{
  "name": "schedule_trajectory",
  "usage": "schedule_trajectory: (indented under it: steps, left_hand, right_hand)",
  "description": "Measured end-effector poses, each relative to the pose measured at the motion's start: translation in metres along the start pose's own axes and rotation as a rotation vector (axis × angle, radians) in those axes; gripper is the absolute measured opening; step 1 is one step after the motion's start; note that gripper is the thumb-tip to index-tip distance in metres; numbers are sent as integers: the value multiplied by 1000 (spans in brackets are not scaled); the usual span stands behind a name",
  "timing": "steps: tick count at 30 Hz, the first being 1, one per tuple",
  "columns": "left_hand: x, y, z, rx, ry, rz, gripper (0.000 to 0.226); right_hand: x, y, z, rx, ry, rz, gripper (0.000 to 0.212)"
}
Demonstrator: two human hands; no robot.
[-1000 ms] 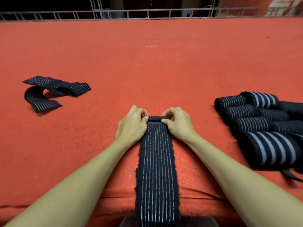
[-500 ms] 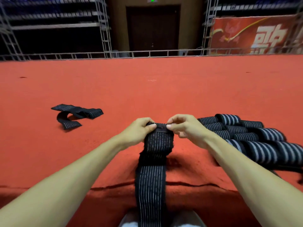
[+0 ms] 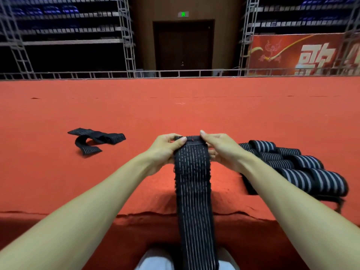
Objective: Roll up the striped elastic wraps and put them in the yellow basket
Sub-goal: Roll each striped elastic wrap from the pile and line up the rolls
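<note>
Striped elastic wrap [image 3: 192, 182], flat on red carpet [image 3: 175, 114] a second ago, now lifted above it, top hem pinched by left hand [image 3: 165, 151] and right hand [image 3: 220, 151] thumb-to-fingers; rolling barely started, yellow basket unseen.

We see one black striped wrap [image 3: 192, 182] unrolled, top end lifted, tail running down toward us; loose wrap [image 3: 93, 139] crumpled left; rolled wraps [image 3: 303, 168] piled right.

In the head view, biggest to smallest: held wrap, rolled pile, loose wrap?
1. The held wrap and the rolled pile: about alike, and the wrap is nearer, so unranked.
2. The loose wrap: smallest, but farther.
</note>
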State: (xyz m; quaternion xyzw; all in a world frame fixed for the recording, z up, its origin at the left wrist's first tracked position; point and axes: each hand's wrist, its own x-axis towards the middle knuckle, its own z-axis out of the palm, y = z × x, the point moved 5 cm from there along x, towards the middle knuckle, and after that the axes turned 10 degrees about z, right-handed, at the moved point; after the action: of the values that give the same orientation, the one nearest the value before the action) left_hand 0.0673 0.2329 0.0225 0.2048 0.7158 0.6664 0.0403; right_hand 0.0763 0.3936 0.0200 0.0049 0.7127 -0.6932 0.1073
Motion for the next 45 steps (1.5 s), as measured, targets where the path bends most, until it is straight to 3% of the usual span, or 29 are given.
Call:
schedule_trajectory:
  steps: [4, 9, 12, 18, 25, 28, 31, 37, 42, 45]
  left_hand:
    - [8, -36, 3, -95, 102, -27, 12]
    - [28, -61, -2, 202, 167, 256, 12]
    - [38, -78, -3, 258, 165, 318, 16]
    - [39, -129, 3, 131, 201, 216, 20]
    - [35, -139, 13, 40, 176, 216, 6]
    - [39, -142, 14, 73, 184, 187, 13]
    - [36, -144, 15, 72, 166, 185, 26]
    - [33, -148, 16, 15, 120, 180, 17]
    - [29, -138, 16, 75, 108, 281, 15]
    - [27, -134, 14, 109, 120, 333, 17]
  right_hand:
    - [12, 23, 3, -22, 91, 64, 47]
    - [41, 46, -1, -14, 180, 57, 45]
    - [62, 65, -3, 56, 234, 24, 40]
    - [82, 112, -4, 171, 213, 44, 35]
    - [79, 124, -10, 180, 233, -133, 17]
    - [78, 122, -11, 170, 259, -168, 12]
    - [76, 121, -11, 166, 253, -197, 16]
    - [73, 119, -13, 86, 267, -264, 21]
    - [71, 118, -12, 125, 232, -278, 19]
    - [72, 121, -9, 243, 160, -173, 13]
